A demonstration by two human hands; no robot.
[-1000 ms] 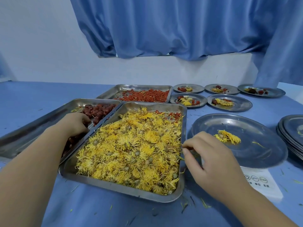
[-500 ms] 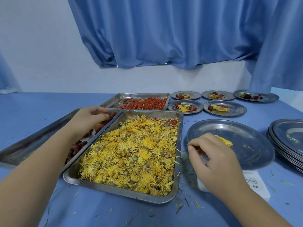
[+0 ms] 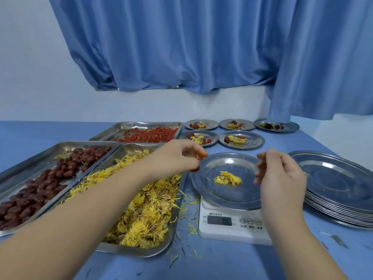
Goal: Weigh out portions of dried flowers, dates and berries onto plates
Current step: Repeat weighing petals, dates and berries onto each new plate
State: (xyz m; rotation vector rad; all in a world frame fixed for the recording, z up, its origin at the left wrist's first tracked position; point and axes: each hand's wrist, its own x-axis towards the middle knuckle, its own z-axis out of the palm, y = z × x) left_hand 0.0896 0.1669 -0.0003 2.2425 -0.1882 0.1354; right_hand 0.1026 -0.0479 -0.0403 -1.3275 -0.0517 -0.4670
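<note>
A steel plate (image 3: pixel 228 197) sits on a white kitchen scale (image 3: pixel 232 225) and carries a small clump of yellow dried flowers (image 3: pixel 228 177). My left hand (image 3: pixel 177 160) reaches across the flower tray (image 3: pixel 141 199) to the plate's left rim and grips a dark red date (image 3: pixel 195 169) in its curled fingers. My right hand (image 3: pixel 280 176) hovers over the plate's right rim, fingers loosely curled, with nothing visible in them. The tray of dates (image 3: pixel 40 184) lies at the left. The tray of red berries (image 3: pixel 149 135) lies behind it.
A stack of bare steel plates (image 3: pixel 339 188) stands right of the scale. Several filled plates (image 3: pixel 241 139) sit in two rows at the back. Loose yellow petals litter the blue cloth (image 3: pixel 222 259) around the scale. A blue curtain hangs behind the table.
My left hand left the date tray and crossed rightward to the plate's left rim, carrying a date. My right hand rose from the flower tray's edge to the plate's right side.
</note>
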